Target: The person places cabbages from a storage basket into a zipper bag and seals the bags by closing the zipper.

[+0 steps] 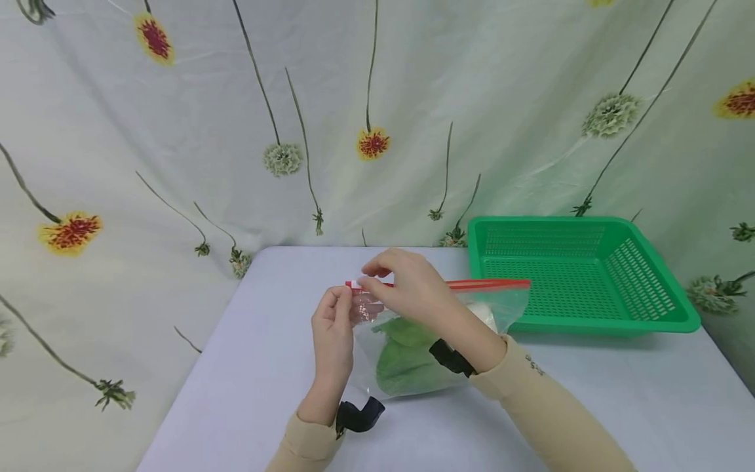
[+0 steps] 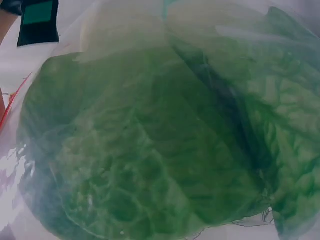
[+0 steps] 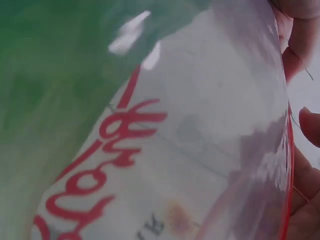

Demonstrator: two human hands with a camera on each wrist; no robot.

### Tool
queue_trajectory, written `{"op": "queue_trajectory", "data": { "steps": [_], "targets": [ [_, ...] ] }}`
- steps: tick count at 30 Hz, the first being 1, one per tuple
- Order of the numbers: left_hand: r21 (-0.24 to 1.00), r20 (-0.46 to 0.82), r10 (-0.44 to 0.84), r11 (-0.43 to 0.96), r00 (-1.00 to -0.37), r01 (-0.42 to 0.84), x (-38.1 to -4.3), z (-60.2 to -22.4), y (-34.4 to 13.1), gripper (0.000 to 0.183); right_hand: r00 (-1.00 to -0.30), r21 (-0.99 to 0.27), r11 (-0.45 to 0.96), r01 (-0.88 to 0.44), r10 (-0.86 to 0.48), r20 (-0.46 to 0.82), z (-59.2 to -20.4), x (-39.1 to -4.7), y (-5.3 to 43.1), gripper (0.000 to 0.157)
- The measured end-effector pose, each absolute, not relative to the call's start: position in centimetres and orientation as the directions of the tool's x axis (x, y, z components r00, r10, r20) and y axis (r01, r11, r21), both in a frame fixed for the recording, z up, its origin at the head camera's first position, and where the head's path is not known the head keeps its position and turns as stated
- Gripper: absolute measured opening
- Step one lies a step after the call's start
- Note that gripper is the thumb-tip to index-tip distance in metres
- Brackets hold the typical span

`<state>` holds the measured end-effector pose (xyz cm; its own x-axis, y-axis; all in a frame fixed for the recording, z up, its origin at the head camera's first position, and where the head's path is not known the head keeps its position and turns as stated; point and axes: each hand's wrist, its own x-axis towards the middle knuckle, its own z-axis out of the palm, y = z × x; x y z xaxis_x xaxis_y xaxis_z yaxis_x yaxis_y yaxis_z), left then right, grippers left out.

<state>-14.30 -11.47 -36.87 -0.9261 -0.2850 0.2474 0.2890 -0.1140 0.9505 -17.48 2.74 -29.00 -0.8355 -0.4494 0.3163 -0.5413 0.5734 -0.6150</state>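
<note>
A clear zip bag (image 1: 368, 367) with a red seal strip stands tilted over the table, large green leaves (image 1: 407, 367) inside it. At the strip's left end, my left hand (image 1: 334, 328) pinches the bag's top corner between thumb and fingers. My right hand (image 1: 409, 282) reaches across the front of the bag, thumb tip right at a small white slider (image 1: 356, 284). Its fingers arch above the strip, apart from the thumb. Leaves (image 2: 140, 150) fill the left wrist view through the plastic. Red lettering (image 3: 120, 135) on the bag shows in the right wrist view.
A green plastic basket (image 1: 655, 324) with slotted walls stands at the back right, behind the bag's right end. A white cloth covers the table (image 1: 248, 367). Behind it hangs a flower-patterned curtain (image 1: 330, 196). Black camera mounts (image 1: 361, 415) sit on both wrists.
</note>
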Motion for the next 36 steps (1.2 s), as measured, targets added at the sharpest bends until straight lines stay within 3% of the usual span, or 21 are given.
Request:
{"op": "queue_trajectory", "data": {
  "steps": [5, 21, 36],
  "targets": [
    [0.948, 0.266, -0.287, -0.094, -0.92, 0.303, -14.3, -36.9, -11.4, 0.022, -0.85, -0.648, 0.568, -0.508, -0.455, 0.267, -29.0, -17.7, 1.6, 0.013],
    [0.899, 0.401, -0.251, -0.079, -0.881, 0.431, -14.3, -36.9, -11.4, 0.023, -0.874, -0.682, 0.604, -0.412, -0.475, 0.107, -28.2, -17.8, 2.2, 0.011],
    [0.929, 0.333, -0.34, -0.042, -0.88, 0.368, -14.5, -37.1, -13.4, 0.02, -0.916, -0.67, 0.671, -0.317, -0.399, 0.034, -29.1, -18.5, 12.8, 0.017]
  ]
}}
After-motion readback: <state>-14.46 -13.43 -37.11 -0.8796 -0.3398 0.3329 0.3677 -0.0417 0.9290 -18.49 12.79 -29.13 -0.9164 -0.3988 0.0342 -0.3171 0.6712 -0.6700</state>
